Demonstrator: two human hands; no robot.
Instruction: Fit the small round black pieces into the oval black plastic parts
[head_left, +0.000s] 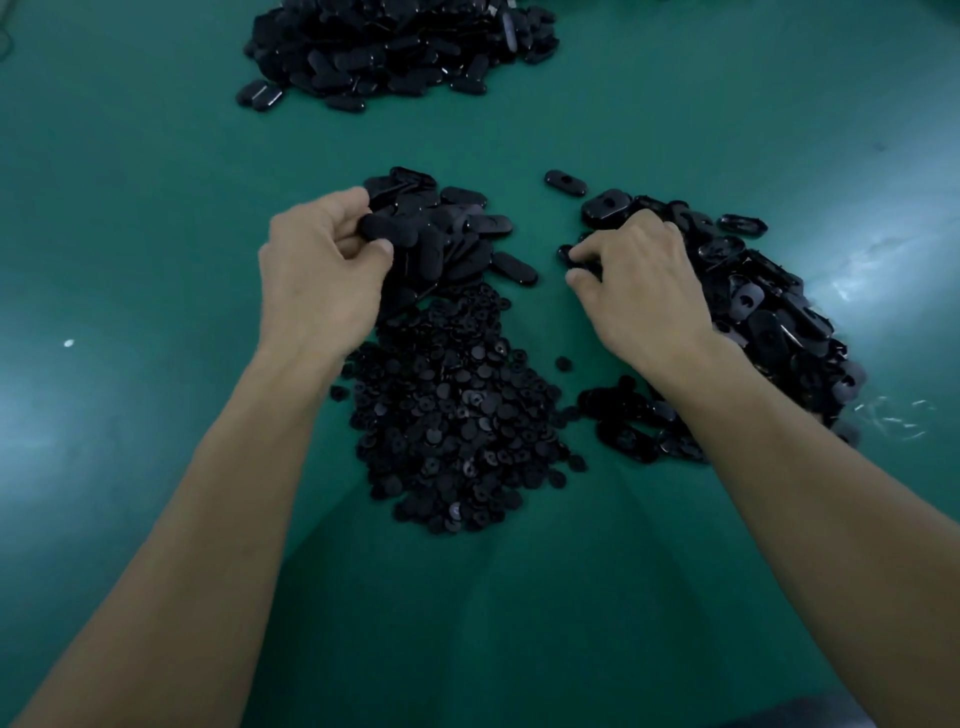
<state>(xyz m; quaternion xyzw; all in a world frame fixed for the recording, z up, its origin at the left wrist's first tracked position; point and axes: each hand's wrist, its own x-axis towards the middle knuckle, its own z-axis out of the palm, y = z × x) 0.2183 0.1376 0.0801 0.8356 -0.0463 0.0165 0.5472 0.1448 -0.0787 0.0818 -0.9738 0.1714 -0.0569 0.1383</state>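
Small round pieces (457, 415), heaped nearest: light, stiff, probably slippery; pinch by rim. My left hand (322, 270) pinches an oval part (387, 231); my right hand (639, 280) pinches a dark piece (565, 254).

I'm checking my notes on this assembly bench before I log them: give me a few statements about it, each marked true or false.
The left hand grips an oval part. True.
The round pieces lie in a tray. False: they are heaped on the green table.
The right hand lies flat and open. False: it pinches a small black piece.
A lone oval part lies on the table, touching nothing else. True.
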